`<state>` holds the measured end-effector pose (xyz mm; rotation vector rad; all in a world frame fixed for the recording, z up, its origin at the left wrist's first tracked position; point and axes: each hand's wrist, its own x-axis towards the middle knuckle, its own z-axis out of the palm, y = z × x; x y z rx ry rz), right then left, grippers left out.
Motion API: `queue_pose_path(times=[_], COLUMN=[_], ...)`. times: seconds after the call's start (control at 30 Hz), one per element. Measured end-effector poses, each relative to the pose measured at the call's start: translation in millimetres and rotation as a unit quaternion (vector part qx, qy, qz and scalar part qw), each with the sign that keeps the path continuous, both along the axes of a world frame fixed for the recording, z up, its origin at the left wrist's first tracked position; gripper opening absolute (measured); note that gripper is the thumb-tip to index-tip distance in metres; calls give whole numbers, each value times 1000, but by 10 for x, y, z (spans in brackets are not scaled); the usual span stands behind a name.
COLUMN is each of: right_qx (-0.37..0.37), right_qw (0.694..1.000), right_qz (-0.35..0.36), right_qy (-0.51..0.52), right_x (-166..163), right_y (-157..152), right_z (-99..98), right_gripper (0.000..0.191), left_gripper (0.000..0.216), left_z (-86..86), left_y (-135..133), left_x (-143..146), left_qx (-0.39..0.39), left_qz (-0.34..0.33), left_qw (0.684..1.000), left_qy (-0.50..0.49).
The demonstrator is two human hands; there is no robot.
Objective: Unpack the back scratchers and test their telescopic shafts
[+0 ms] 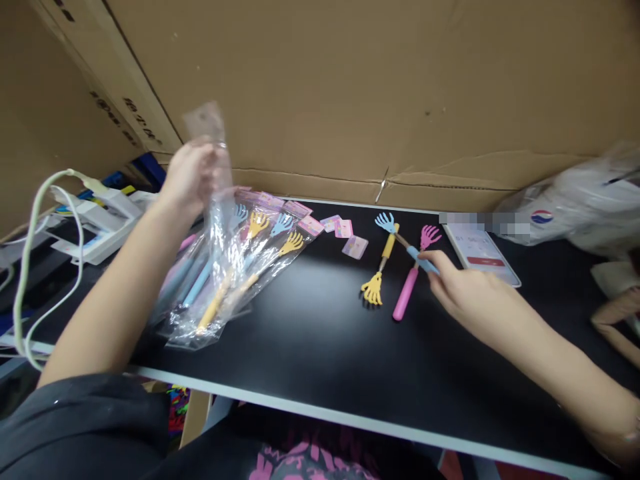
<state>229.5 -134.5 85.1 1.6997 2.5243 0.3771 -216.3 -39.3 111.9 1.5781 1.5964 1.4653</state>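
My left hand (193, 177) is closed on the upper part of a clear plastic bag (219, 187), which hangs upright over a pile of bagged back scratchers (215, 300). Between the fingers of my right hand (460, 283) is the handle of a blue back scratcher (386, 223), its claw pointing up and left. Just beneath it, a yellow back scratcher (373, 288) lies claw toward me. A pink back scratcher (406, 293) rests beside that one, claw away from me. Several small printed cards (355, 247) are scattered between the pile and the loose scratchers.
A phone (483, 253) lies at the right, near a plastic bag with a round logo (545, 217). White devices and a looped cable (30, 267) occupy the left end. Tall cardboard (350, 100) stands behind the black table (310, 347), whose pale front edge runs before me.
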Motion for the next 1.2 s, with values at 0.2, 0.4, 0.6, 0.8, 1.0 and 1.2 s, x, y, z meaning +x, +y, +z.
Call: queue_pose_path(times=[0.2,0.4,0.6,0.8,1.0,1.2], right_qx=[-32,-54,-59,-39,-9,30], right_qw=[997,989,973,945,908,893], right_qz=[64,131,201,300,404,444], right_qy=[-35,34,96,126,109,58], right_x=[-102,-124,-319,-669,-1379,-1958], right_y=[79,108,118,211,418,544], right_z=[-127,-48,3,46,-112,-343], right_gripper=[32,24,22,17,21,29], left_gripper=[51,63,76,62,60,60], left_z=[258,285,93,103,-181,-450], left_y=[-172,-131,-205,-509,-1060,-1222], left_x=[215,-551,-855,-443,260,316], left_qx=[-80,-141,-105,-78,-47,-53], left_qz=[-58,31,38,20,-207,-229], left_qw=[991,930,810,800,796,791], left_qy=[86,337,576,595,566,565])
